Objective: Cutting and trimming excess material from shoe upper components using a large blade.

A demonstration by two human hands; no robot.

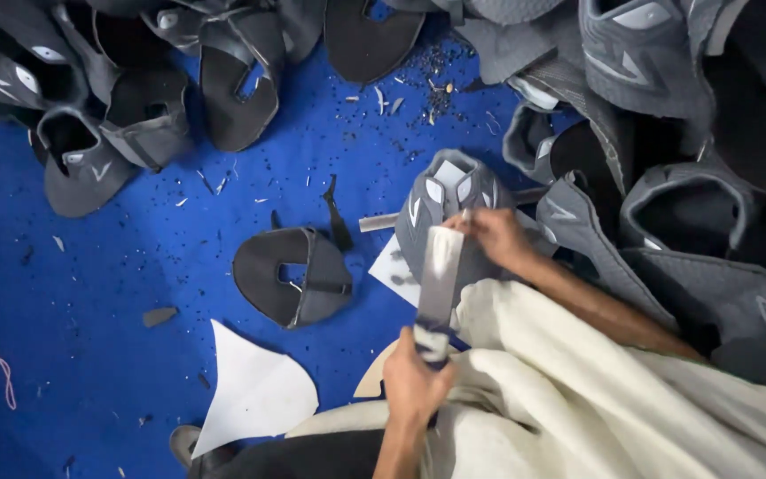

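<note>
Pinching a grey strip [439, 282] at both ends: left hand [412, 381] closed on its near end, right hand [496, 238] gripping the far end against a grey shoe upper [443, 197], seemingly propped on a stand over the blue floor [117, 266]. Another upper [294, 275] lies left.
</note>
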